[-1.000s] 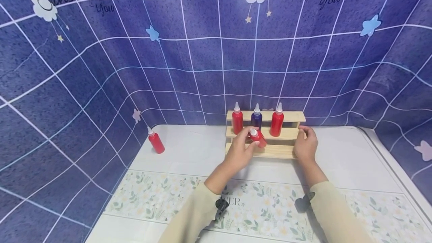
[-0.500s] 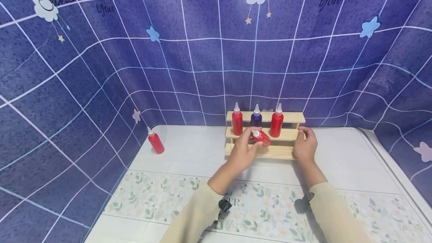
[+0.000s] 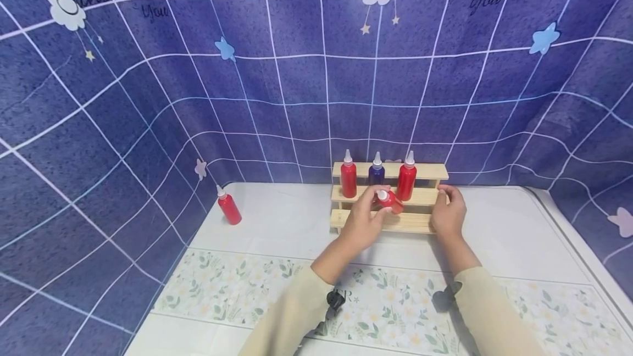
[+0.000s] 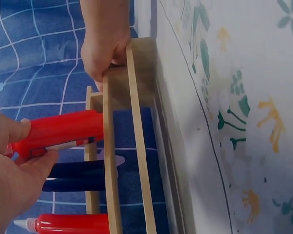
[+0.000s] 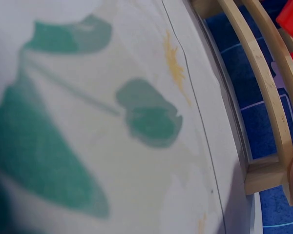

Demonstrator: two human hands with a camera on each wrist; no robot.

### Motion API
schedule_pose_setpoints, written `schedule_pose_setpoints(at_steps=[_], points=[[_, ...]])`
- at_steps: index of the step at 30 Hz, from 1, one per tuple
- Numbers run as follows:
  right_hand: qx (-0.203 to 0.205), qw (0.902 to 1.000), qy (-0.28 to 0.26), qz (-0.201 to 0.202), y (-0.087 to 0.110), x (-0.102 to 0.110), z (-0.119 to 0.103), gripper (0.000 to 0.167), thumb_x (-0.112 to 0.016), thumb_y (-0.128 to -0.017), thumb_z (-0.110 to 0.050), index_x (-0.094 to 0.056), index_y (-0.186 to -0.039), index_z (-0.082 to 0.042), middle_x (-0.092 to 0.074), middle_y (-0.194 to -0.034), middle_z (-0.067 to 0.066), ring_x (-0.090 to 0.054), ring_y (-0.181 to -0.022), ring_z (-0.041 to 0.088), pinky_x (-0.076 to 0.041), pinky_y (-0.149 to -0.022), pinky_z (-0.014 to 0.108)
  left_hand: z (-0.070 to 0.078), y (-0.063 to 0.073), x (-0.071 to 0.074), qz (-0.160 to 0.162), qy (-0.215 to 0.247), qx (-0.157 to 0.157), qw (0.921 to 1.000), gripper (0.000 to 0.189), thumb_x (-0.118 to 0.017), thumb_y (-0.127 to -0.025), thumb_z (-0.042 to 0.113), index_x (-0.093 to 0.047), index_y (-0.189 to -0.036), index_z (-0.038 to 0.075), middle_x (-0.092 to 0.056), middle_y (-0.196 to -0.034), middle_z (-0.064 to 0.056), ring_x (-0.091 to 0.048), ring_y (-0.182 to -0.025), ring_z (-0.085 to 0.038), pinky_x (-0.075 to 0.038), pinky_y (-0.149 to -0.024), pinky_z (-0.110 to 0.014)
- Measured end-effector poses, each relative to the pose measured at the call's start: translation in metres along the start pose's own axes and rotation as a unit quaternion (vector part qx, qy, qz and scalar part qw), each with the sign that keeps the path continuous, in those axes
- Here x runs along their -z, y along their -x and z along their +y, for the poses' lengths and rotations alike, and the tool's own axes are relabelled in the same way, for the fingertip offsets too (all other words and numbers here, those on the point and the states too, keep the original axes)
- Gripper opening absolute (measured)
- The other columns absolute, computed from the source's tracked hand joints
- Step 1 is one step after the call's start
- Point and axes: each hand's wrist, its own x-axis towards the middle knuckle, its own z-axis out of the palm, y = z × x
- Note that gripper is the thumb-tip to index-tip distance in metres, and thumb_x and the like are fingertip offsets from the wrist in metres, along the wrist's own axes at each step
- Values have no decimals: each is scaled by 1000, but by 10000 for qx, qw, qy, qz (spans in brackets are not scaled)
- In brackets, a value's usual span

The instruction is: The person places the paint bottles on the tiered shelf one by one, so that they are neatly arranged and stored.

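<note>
A tilted red bottle (image 3: 392, 202) at the wooden rack (image 3: 410, 224), capped end toward the left hand (image 3: 362, 227).
That hand pinches it between thumb and fingers, long axis slanting, base toward the right hand (image 3: 449, 214) (whether the base touches a shelf I cannot tell); the right hand, farther from it, grips the rack's right end; beyond, a dark blue bottle (image 3: 376, 173) stands between two upright red bottles (image 3: 407, 181).

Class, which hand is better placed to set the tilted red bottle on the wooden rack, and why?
The left hand, most likely: it grips the tilted red bottle at the wooden rack. The right hand holds the rack's right end and has no bottle, so it seems better suited to steadying.
</note>
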Motion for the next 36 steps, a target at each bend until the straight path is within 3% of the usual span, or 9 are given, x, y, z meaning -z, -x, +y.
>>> schedule_pose_setpoints(at_steps=[12,19,30,36], points=[[141,9999,-61,77,-1,-1,2,30,-46,-108,-10,-63,-129,5,-61,-146,27,-46,-152,40,-32,-132,49,-5,-4,-9,88,-4,-382,9992,45,-69,-98,1,-53,-141,3,-63,-147,-15,-63,-139,-24,-52,-114,-26],[74,10000,13,2,1,-1,-1,32,-44,-110,-12,-61,-131,4,-60,-147,27,-45,-153,40,-31,-133,49,-6,-5,-16,160,127,-276,9994,47,-70,-97,0,-54,-141,2,-62,-148,-13,-61,-140,-23,-52,-115,-27],[83,10000,-31,15,1,0,-2,31,-45,-109,-10,-62,-131,4,-60,-148,26,-45,-153,39,-31,-133,49,-4,-8,-24,255,46,-444,9987,46,-70,-97,0,-56,-140,3,-65,-145,-14,-67,-131,-24,-57,-109,-26],[111,9999,-74,49,0,-1,0,30,-45,-109,-10,-62,-129,4,-62,-145,27,-46,-153,39,-32,-132,49,-1,-9,-29,241,60,-475,9986,45,-70,-97,0,-56,-140,6,-64,-146,-12,-66,-134,-22,-56,-110,-28]])
